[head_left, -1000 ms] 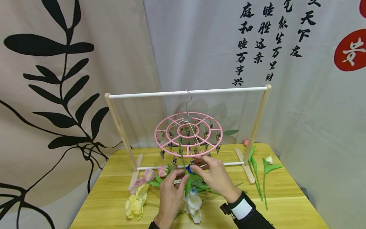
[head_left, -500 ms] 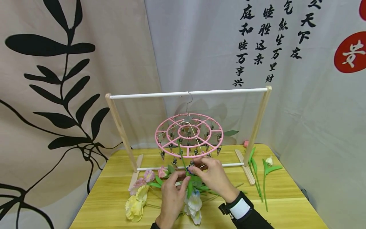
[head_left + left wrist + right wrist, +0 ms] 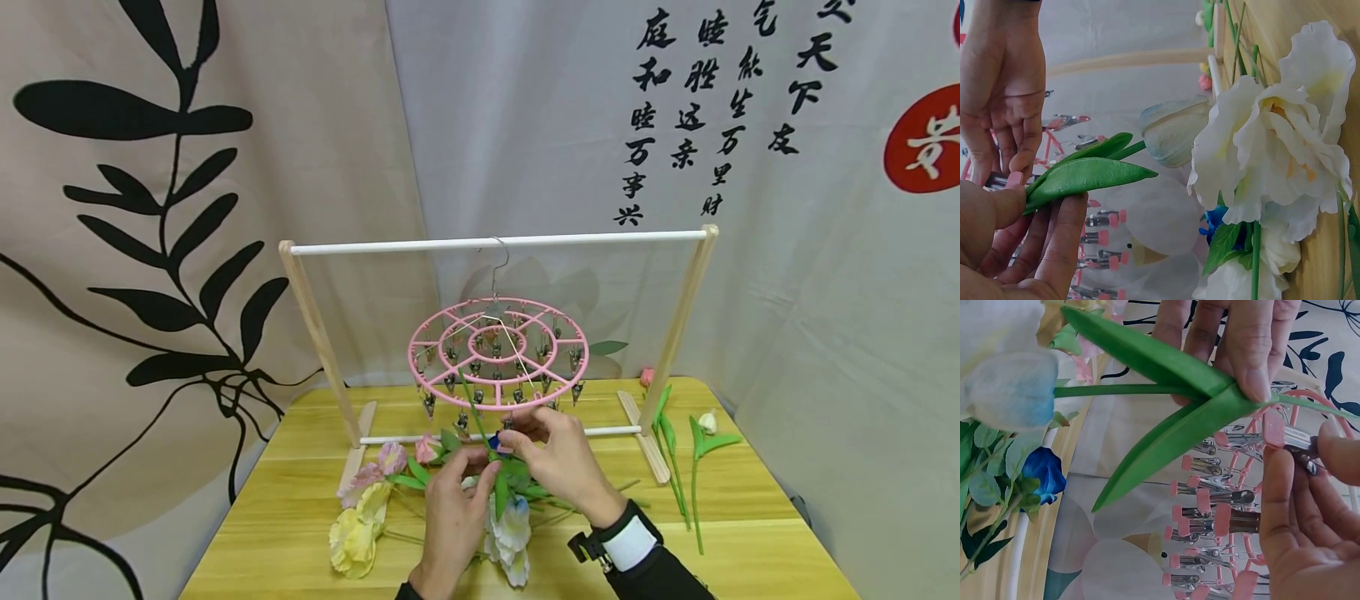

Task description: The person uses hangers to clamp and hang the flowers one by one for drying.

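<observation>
My left hand (image 3: 457, 508) pinches a tulip between thumb and fingers at the base of its green leaves (image 3: 1091, 178). The pale blue-white tulip bloom (image 3: 1016, 390) hangs downward, and its stem (image 3: 472, 404) reaches up toward the pink ring hanger (image 3: 495, 398). With thumb and fingers, my right hand (image 3: 566, 462) holds a metal clip with pink tips (image 3: 1274, 428), right beside the tulip stem. Whether the clip's tips enclose the stem is unclear. Several similar clips (image 3: 1200, 465) dangle from the hanger.
A wooden stand (image 3: 307, 325) with a white top bar (image 3: 600, 240) carries the hanger. On the table (image 3: 285, 533) lie a yellow flower (image 3: 352, 542), pink flowers (image 3: 392, 458), a blue rose (image 3: 1044, 475) and a large white flower (image 3: 1272, 144). Green-stemmed flowers (image 3: 697, 467) lie at the right.
My left hand has shifted slightly right, and the tulip stem's upper end leans a little further left. My right hand has stayed almost in place at the clip.
</observation>
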### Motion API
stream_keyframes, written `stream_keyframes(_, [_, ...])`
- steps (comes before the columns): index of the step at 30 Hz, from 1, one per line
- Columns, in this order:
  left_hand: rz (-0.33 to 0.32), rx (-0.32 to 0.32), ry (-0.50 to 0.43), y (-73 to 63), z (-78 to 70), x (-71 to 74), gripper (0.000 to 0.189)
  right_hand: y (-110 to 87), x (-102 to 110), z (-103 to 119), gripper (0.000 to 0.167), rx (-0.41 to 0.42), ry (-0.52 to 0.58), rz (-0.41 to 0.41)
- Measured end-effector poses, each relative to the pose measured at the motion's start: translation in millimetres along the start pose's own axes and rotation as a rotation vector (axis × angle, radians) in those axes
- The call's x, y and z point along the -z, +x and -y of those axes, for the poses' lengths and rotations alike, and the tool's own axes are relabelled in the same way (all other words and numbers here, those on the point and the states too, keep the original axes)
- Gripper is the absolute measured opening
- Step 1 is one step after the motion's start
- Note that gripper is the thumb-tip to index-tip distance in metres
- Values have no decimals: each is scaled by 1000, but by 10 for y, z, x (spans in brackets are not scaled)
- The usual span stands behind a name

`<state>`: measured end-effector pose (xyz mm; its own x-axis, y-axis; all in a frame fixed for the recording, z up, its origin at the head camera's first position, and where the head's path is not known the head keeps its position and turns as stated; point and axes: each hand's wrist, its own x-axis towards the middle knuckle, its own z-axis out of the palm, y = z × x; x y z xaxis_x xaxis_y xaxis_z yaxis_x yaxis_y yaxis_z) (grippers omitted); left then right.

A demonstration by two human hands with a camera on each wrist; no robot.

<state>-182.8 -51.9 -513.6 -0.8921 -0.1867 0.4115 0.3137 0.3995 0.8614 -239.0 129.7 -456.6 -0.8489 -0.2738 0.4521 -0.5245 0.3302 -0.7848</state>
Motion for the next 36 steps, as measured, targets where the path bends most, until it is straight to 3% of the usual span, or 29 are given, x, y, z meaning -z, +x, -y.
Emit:
stream_keyframes(26, [19, 20, -27, -3, -23, -75, 13, 10, -93, 60, 6, 43, 119, -82])
stream_keyframes(36, [27, 18, -29, -1, -41, -81, 10, 4, -121, 61, 6, -18, 146, -65])
